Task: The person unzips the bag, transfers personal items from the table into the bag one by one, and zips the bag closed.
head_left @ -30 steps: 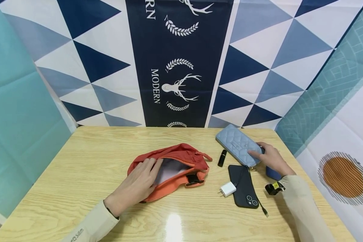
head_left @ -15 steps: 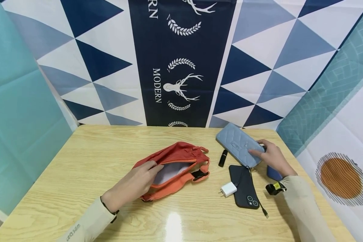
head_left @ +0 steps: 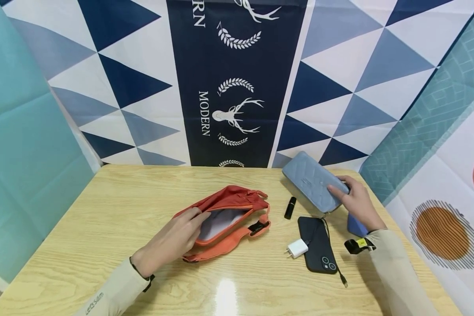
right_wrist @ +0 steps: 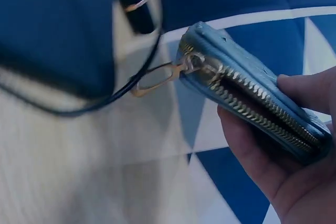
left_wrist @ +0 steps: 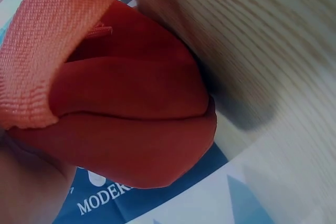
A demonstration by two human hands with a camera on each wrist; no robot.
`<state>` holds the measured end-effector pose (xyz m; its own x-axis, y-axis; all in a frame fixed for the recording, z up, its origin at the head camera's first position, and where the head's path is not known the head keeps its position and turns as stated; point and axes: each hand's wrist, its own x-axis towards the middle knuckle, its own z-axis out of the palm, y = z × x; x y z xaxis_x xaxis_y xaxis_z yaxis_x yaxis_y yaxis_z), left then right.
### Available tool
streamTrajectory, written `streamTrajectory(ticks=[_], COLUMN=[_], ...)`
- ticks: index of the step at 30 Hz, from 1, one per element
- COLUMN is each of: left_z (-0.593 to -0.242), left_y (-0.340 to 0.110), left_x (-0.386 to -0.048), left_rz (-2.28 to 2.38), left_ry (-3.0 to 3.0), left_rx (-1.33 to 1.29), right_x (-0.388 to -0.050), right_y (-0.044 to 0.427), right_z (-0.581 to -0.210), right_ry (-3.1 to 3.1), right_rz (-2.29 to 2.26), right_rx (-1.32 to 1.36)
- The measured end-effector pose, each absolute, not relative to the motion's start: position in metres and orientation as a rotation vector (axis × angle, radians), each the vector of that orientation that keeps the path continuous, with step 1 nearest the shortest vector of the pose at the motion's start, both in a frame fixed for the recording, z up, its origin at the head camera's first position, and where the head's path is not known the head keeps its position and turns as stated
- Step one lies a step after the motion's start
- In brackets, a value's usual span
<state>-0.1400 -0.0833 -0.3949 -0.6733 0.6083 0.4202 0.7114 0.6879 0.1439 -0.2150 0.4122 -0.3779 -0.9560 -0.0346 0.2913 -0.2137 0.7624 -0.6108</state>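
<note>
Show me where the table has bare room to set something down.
Bare table: left of the red bag; also front middle, between left sleeve and phone. Crowded: right side, with charger, cable, black tube, blue item and the right hand holding the wallet.

Left hand gripping red bag, right hand holding blue wallet — black phone nearby

Blue quilted wallet; red bag, orange strap; white charger; blue-white triangled backdrop.
</note>
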Motion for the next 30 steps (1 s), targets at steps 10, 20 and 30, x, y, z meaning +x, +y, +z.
streamTrajectory(ticks=[10, 20, 30], left_z=[-0.4, -0.398, -0.399], left_y=[-0.083, -0.083, -0.082], left_x=[-0.139, -0.141, -0.141], left_rz=[-0.493, -0.486, -0.498], left_ry=[-2.579, -2.594, -2.591], left_rx=[-1.026, -1.032, -1.018], right_x=[-0.207, -0.192, -0.188], right_y=[0.387, 0.359, 0.34], right_z=[-0.357, -0.344, -0.35], right_ry=[-2.744, -2.717, -2.622], right_rz=[1.163, 1.729, 2.338], right_rx=[0.267, 0.385, 0.737])
